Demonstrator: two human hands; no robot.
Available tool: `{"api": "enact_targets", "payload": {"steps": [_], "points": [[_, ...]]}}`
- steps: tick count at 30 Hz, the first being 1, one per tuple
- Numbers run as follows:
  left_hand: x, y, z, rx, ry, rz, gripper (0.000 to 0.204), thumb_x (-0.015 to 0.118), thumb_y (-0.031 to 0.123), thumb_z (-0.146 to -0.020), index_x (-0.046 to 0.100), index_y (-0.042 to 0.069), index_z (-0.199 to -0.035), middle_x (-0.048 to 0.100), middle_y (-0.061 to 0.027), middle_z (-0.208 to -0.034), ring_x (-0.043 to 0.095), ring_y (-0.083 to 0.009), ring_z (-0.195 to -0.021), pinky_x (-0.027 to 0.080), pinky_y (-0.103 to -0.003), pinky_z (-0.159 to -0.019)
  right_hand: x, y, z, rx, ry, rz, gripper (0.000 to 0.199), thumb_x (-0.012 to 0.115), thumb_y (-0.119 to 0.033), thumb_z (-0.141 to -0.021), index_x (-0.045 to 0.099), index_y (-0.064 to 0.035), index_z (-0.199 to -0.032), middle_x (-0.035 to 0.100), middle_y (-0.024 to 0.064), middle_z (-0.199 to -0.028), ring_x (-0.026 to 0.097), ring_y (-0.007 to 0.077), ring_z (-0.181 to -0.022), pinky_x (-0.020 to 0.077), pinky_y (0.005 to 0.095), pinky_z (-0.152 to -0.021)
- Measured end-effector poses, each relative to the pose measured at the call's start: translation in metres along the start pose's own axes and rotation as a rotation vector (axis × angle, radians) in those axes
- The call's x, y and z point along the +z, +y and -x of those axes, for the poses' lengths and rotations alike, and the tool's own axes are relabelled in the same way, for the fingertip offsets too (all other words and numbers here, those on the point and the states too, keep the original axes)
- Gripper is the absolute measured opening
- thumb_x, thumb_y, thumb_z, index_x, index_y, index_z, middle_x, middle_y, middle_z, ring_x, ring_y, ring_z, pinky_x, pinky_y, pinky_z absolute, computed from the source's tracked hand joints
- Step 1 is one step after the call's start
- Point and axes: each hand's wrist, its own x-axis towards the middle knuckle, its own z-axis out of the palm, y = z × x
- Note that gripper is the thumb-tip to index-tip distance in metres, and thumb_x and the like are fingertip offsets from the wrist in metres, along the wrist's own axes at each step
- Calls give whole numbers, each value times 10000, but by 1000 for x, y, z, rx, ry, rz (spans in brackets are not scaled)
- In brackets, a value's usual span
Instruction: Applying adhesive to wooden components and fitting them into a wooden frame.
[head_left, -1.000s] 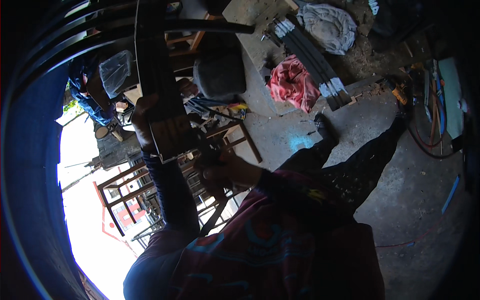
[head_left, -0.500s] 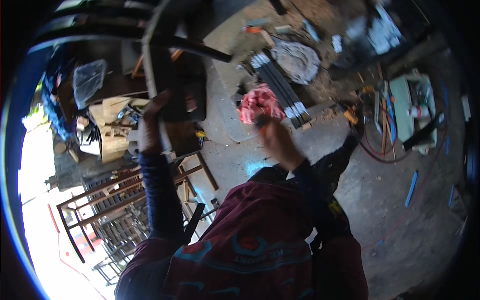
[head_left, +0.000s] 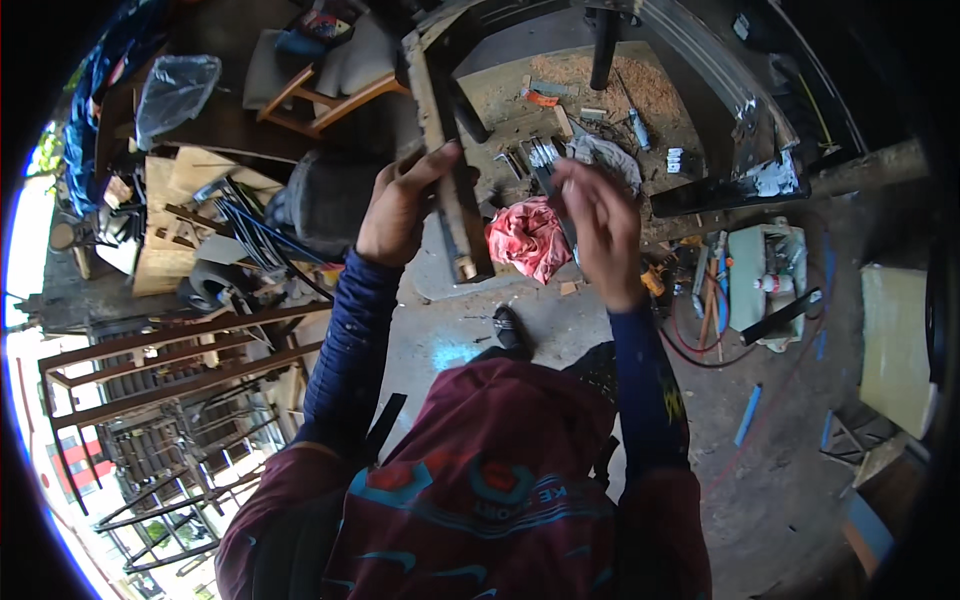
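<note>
My left hand is raised in front of me and grips a rusty square metal bar. The bar hangs down from a dark metal frame overhead and ends just above the concrete floor. My right hand is held up to the right of the bar, fingers spread, apart from it and holding nothing that I can make out. Both forearms are in dark blue sleeves.
A red cloth lies on the floor below my hands, beside a bundle of metal strips. Welded metal frames are stacked at left. A wooden chair, a pale green machine with cables and my shoe are also in view.
My right hand has risen from near my waist to beside the bar and opened. My left hand has stayed on the bar. The view has swung toward the floor ahead.
</note>
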Motion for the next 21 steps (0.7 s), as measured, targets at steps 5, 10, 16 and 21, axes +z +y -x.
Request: {"api": "enact_targets", "payload": {"steps": [5,10,16,21], "points": [[7,-4,-12,69,-74,-6,391,691,328,-964,625,-2,-1162,705,-79,-1008,672,-158,-960,520,-304,-844,38,-79,10,-205,-356,454,252,786,-42,-826,724,11,-1065,625,102,-1113,633,169,-853,528,274,-745],[-1,-10,-14,109,-97,2,418,711,357,-944,647,-5,-1145,704,-74,-999,668,-161,-909,515,-306,-829,49,-74,14,33,-331,265,73,745,-33,-861,722,31,-886,663,90,-931,675,175,-799,535,271,-654],[-1,-10,-12,131,-69,-45,494,699,393,-941,632,-31,-1186,709,-104,-1024,677,-182,-956,510,-305,-849,45,-67,27,-48,413,-119,131,548,-130,-1050,560,-1,-1071,639,79,-813,675,178,-720,624,359,-690],[0,-7,-5,121,-87,-43,487,667,371,-962,610,-35,-1225,709,-107,-1034,682,-184,-971,505,-298,-854,-41,-13,63,245,389,459,172,703,-1,-923,613,6,-1069,673,63,-852,633,87,-655,528,249,-573]]}}
